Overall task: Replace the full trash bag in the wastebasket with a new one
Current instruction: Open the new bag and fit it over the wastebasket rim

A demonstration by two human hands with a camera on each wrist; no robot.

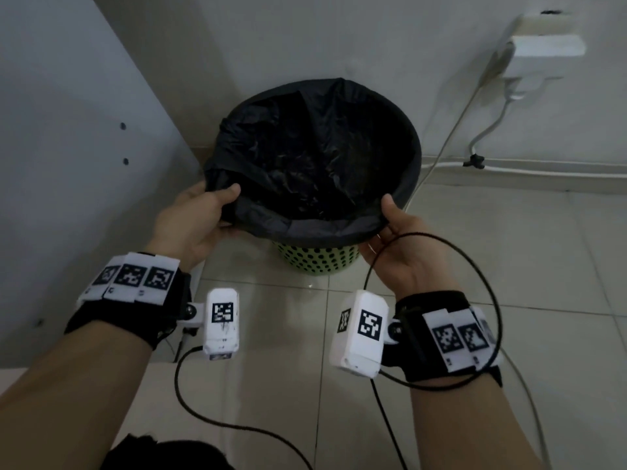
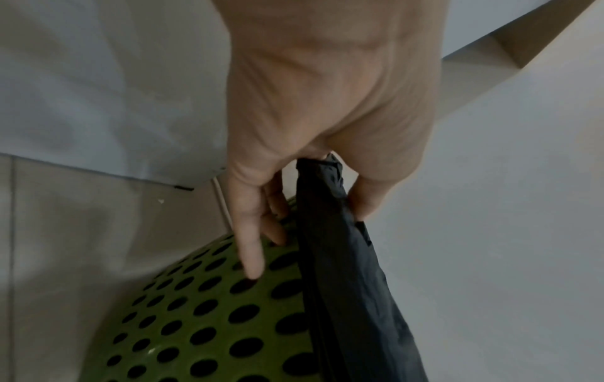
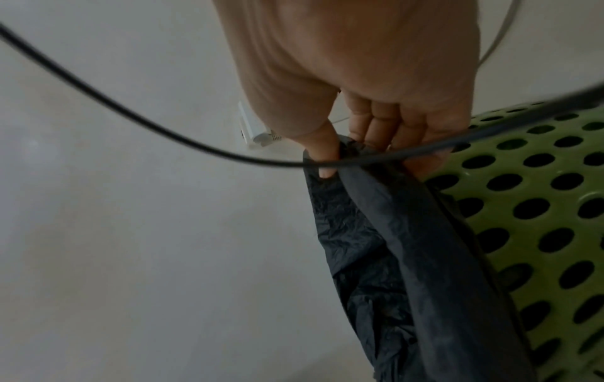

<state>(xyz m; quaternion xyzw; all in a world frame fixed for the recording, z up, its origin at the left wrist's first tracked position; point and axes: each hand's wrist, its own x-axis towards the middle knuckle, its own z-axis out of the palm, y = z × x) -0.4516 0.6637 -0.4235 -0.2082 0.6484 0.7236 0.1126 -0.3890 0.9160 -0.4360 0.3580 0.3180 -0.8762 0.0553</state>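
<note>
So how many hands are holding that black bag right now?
2. The left hand pinches the black trash bag at the green wastebasket's near-left rim; the right hand pinches it at the near-right rim.

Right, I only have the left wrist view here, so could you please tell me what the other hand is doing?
Observer: The right hand pinches the black trash bag at the near right of the rim, thumb on top.
Operator: Thank you. Is the bag spread over the whole rim?
Observer: Mostly; the head view shows it folded over the green wastebasket, bunched where the left hand grips it.
Operator: Is anything in the way?
Observer: A black cable loops across the right hand's fingers.
</note>
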